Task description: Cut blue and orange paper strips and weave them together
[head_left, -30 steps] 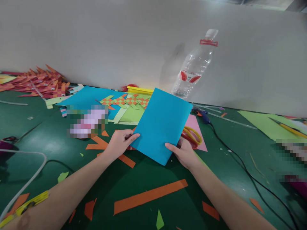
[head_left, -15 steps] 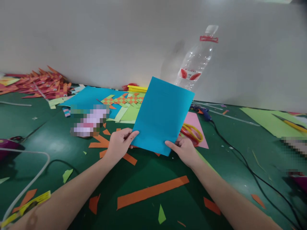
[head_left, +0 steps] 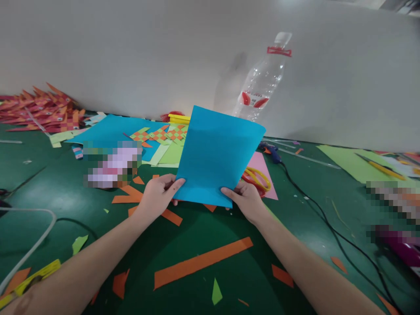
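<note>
A sheet of blue paper (head_left: 218, 155) is held up above the green table, its upper right corner curling slightly. My left hand (head_left: 160, 192) pinches its lower left corner, thumb on the near face. At the lower right edge, my right hand (head_left: 245, 197) grips the same sheet between thumb and fingers. Behind the paper, partly covered by it, are yellow-handled scissors (head_left: 259, 179) on a pink sheet (head_left: 271, 186). An orange paper strip (head_left: 203, 262) lies on the table below the hands.
A clear plastic bottle (head_left: 262, 83) leans against the wall. Woven paper fish (head_left: 159, 134) lie on another blue sheet (head_left: 98, 131), with a pile of red-orange ones (head_left: 42, 109) at left. A glue gun (head_left: 274, 154) trails a black cable. A yellow cutter (head_left: 33, 282) lies near my left forearm.
The blue paper has turned a little, so its lower edge is more level, and its upper right corner now curls. Both hands keep hold of it. The view has shifted slightly right.
</note>
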### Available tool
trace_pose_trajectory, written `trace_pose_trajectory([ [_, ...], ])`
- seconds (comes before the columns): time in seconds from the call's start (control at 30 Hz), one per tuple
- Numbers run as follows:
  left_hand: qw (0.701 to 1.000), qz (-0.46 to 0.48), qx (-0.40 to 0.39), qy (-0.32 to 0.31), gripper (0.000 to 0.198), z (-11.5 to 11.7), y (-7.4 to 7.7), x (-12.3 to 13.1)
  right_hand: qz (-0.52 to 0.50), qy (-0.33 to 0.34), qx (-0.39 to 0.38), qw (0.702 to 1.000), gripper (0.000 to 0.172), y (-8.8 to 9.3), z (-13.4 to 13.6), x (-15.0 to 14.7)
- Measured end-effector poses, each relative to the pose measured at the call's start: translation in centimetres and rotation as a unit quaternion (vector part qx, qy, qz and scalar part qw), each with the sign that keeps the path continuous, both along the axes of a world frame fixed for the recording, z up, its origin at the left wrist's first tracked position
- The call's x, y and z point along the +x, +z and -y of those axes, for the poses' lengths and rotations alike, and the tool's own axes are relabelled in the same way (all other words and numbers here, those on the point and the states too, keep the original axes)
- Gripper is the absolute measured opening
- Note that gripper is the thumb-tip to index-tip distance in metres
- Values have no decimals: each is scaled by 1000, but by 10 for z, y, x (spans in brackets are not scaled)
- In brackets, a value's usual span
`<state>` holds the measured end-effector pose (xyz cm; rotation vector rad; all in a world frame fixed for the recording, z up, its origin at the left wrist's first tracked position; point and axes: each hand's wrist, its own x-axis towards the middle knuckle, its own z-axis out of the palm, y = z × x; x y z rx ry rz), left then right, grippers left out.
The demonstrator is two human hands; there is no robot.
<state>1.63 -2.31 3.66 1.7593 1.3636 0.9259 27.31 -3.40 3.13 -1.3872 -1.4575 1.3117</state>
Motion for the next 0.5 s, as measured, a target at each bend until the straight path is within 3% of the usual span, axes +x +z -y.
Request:
trace_pose_trajectory([
  [0.13, 1000, -17, -15, -21, 38, -5, -3, -3, -14, 4, -24, 1000, 31, 2, -2, 1],
  [0.5, 999, -27, 19, -11, 39, -3, -5, -3, -27, 4, 0, 1000, 34, -1, -3, -1],
])
